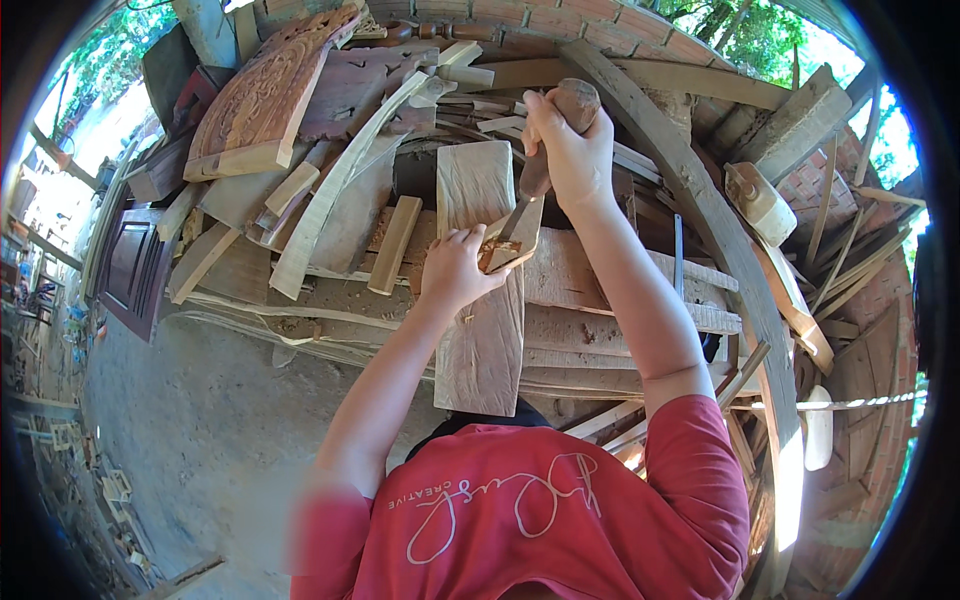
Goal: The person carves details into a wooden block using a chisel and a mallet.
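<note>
My left hand (458,268) is closed on a small light-brown wood piece (520,252), pressing it onto a thick weathered board (478,350) that runs away from my body. A hollow with reddish-brown cut wood shows in the piece. Up and to the right, my right hand (580,155) is wrapped round the thick wooden handle of a chisel (536,174). The tool tilts down to the left, and its metal blade meets the hollow close to my left fingers. The exact shape of the blade's tip is hidden in the wood.
Stacked planks (590,325) lie beneath the board. A carved wooden panel (265,90) leans at the far left, near a loose wood block (395,245). A long curved beam (690,180) arches along the right, with a white plastic container (760,203) beyond it. Concrete floor (240,400) lies left.
</note>
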The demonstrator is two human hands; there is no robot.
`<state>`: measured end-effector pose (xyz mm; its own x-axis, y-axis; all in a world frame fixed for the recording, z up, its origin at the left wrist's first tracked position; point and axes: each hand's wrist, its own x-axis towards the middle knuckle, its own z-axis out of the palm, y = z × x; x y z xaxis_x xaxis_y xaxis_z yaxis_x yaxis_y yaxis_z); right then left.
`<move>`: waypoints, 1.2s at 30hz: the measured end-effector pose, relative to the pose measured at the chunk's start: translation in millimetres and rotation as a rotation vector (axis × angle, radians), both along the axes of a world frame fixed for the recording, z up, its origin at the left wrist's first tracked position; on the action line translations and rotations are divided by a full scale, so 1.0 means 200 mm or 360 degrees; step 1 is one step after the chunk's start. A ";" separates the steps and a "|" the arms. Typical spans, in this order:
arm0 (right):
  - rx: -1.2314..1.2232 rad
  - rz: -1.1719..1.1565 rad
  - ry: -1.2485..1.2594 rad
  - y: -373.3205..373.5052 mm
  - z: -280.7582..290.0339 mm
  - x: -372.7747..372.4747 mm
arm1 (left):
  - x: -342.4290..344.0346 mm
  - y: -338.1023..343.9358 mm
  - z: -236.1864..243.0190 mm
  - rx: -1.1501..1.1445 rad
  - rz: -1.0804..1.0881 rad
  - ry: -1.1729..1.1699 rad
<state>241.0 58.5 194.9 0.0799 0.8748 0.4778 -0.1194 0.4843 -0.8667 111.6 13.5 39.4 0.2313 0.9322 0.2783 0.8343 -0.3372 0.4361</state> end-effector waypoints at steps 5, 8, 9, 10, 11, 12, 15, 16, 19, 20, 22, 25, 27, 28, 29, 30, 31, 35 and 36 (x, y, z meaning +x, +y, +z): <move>-0.0039 0.0240 0.0036 -0.04 -0.02 -0.02 | -0.02 0.01 0.00 -0.0049 -0.0055 -0.0022; -0.0116 0.0438 0.0076 0.06 0.01 0.04 | -0.02 0.02 0.01 -0.0144 -0.0070 -0.0042; -0.0147 0.0637 0.0179 0.08 0.01 0.06 | -0.02 0.02 0.02 -0.0153 -0.0080 -0.0043; -0.0135 0.0709 0.0152 0.10 0.01 0.06 | -0.02 0.02 0.02 -0.0133 -0.0089 -0.0067; -0.0140 0.0707 0.0154 0.12 0.01 0.07 | -0.02 0.02 0.02 -0.0113 -0.0097 -0.0091; -0.0149 0.0819 0.0132 0.14 0.00 0.08 | -0.01 0.03 0.02 -0.0118 -0.0099 -0.0089; -0.0165 0.1004 0.0109 0.17 0.01 0.08 | -0.02 0.03 0.03 -0.0098 -0.0121 -0.0120; -0.0173 0.1073 0.0106 0.17 0.02 0.09 | -0.02 0.03 0.02 -0.0081 -0.0123 -0.0136; -0.0186 0.1291 0.0147 0.21 0.01 0.10 | -0.03 0.04 0.00 0.0020 -0.0148 -0.0156; -0.0182 0.1289 0.0144 0.21 0.01 0.09 | -0.03 0.05 -0.01 0.0104 -0.0165 -0.0166; -0.0189 0.1382 0.0050 0.18 0.01 0.05 | -0.03 0.04 0.00 0.0059 -0.0172 -0.0141; -0.0186 0.1523 -0.0111 0.15 0.04 0.00 | -0.03 0.03 0.01 0.0031 -0.0166 -0.0123; -0.0205 0.1619 -0.0099 0.15 0.04 -0.02 | -0.02 0.02 0.02 0.0054 -0.0164 -0.0129; -0.0184 0.1704 -0.0138 0.14 0.04 -0.04 | -0.03 0.03 0.02 0.0036 -0.0168 -0.0141; -0.0162 0.1788 -0.0180 0.14 0.04 -0.05 | -0.03 0.03 0.02 0.0020 -0.0172 -0.0153; -0.0153 0.1851 -0.0191 0.14 0.03 -0.06 | -0.04 0.04 0.02 0.0027 -0.0172 -0.0149; -0.0147 0.1852 -0.0197 0.13 0.03 -0.06 | -0.03 0.03 0.02 -0.0023 -0.0167 -0.0142; -0.0126 0.1767 -0.0074 0.12 0.03 -0.01 | -0.03 0.03 0.02 -0.0130 -0.0140 -0.0152; -0.0096 0.1495 -0.0098 0.11 0.01 0.01 | -0.03 0.03 0.02 -0.0120 -0.0134 -0.0160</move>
